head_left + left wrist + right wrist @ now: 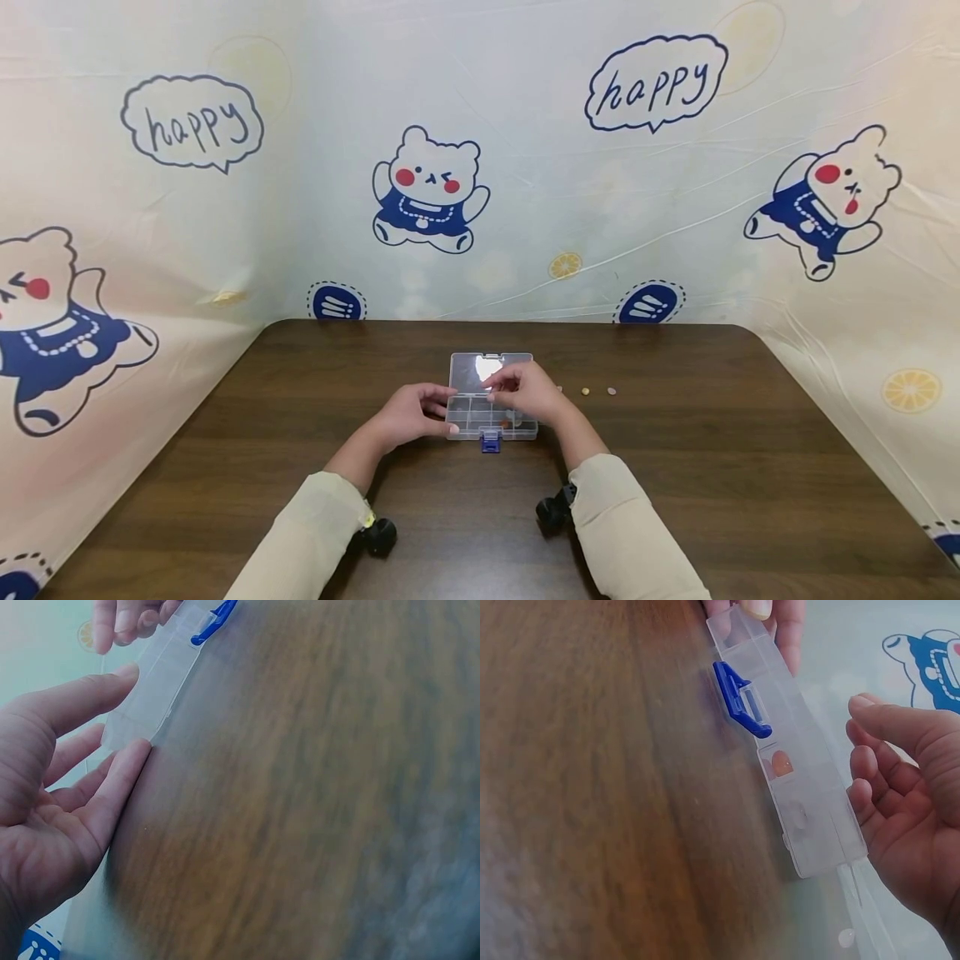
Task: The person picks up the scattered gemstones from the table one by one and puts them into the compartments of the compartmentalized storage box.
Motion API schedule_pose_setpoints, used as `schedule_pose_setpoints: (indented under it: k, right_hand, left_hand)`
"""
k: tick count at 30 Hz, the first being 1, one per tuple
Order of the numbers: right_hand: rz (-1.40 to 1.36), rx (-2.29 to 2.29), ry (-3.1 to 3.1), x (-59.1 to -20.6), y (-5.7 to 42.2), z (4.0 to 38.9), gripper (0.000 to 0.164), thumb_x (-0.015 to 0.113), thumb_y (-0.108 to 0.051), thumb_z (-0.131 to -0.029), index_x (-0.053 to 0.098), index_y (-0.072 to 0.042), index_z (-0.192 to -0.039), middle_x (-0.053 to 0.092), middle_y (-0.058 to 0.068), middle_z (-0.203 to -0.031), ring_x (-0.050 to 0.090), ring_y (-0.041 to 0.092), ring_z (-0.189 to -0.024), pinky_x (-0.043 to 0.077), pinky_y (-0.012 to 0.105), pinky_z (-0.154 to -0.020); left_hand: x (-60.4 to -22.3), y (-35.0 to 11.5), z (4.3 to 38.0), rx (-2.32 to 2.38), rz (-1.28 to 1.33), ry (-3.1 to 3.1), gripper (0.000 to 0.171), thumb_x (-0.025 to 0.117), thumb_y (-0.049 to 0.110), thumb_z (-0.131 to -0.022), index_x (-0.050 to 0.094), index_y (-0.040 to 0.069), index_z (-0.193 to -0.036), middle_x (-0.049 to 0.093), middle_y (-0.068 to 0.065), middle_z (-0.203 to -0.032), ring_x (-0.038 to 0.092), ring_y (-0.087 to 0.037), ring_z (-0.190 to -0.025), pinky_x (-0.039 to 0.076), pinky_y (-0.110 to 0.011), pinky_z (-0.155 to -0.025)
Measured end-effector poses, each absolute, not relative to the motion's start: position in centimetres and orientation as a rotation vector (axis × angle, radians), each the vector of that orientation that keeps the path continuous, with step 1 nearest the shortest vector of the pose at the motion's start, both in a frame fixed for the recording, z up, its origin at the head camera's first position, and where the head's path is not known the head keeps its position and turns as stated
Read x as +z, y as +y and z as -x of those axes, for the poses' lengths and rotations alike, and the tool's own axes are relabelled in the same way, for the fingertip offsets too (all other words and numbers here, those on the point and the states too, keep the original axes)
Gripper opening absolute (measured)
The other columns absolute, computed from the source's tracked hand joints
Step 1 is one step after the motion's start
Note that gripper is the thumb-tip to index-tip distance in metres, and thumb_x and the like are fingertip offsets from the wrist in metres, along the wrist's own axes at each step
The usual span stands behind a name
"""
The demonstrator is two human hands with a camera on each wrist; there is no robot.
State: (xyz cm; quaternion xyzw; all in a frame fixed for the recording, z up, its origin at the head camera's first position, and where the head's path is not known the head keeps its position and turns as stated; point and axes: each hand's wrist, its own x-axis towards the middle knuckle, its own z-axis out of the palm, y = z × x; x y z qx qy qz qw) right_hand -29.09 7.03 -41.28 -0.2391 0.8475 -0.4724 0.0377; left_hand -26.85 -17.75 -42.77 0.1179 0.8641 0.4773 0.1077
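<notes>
A clear plastic compartment box (pixel 468 415) lies on the table with its lid (pixel 465 371) raised at the back. Its blue latch (pixel 491 443) hangs unfastened at the front. My left hand (pixel 411 412) grips the box's left end, thumb at the front corner and fingers along the side. Over the compartments hovers my right hand (pixel 525 390), index finger and thumb apart with nothing visible between them. Inside the right part of the box sit an orange piece (pixel 781 763) and a clear round piece (pixel 801 816).
Right of the box, a small yellow piece (pixel 586 391) and a pale one (pixel 612 391) lie on the brown table (pixel 690 467). Another pale piece (pixel 559 388) shows just beside the right hand. A printed cloth (pixel 525 275) stands behind the table.
</notes>
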Motion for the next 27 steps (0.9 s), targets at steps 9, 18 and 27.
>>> schedule_pose_setpoints:
  k: [9, 18, 27]
  right_hand:
    - [0.709, -1.563, 2.612, -41.5, 7.7, 28.4, 0.017, 0.076, -0.007, -0.085, 0.074, -0.002, -0.101, 0.064, 0.001, -0.081, 0.056, 0.019, -0.075, 0.050, 0.030, -0.068]
    - [0.697, -1.667, 2.588, -41.3, 8.7, 27.8, 0.018, 0.076, -0.006, -0.084, 0.073, 0.002, -0.101, 0.065, 0.003, -0.082, 0.057, 0.019, -0.075, 0.050, 0.028, -0.066]
    - [0.654, -1.698, 2.604, -41.2, 10.0, 27.4, 0.016, 0.076, -0.008, -0.085, 0.075, -0.003, -0.100, 0.065, 0.003, -0.082, 0.056, 0.020, -0.075, 0.049, 0.028, -0.066]
  left_hand:
    - [-42.9, -17.7, 26.8, 1.401, -0.334, 2.549, 0.057, 0.089, 0.022, -0.071, 0.066, 0.014, -0.123, 0.065, -0.002, -0.108, 0.061, -0.019, -0.095, 0.054, -0.033, -0.082]
    - [-42.8, -17.6, 26.7, 1.412, -0.323, 2.554, 0.058, 0.089, 0.021, -0.071, 0.066, 0.014, -0.124, 0.065, -0.002, -0.108, 0.060, -0.019, -0.095, 0.054, -0.032, -0.082]
    - [-42.8, -17.6, 26.7, 1.420, -0.327, 2.559, 0.059, 0.090, 0.020, -0.070, 0.066, 0.014, -0.124, 0.065, -0.002, -0.109, 0.061, -0.019, -0.095, 0.054, -0.031, -0.081]
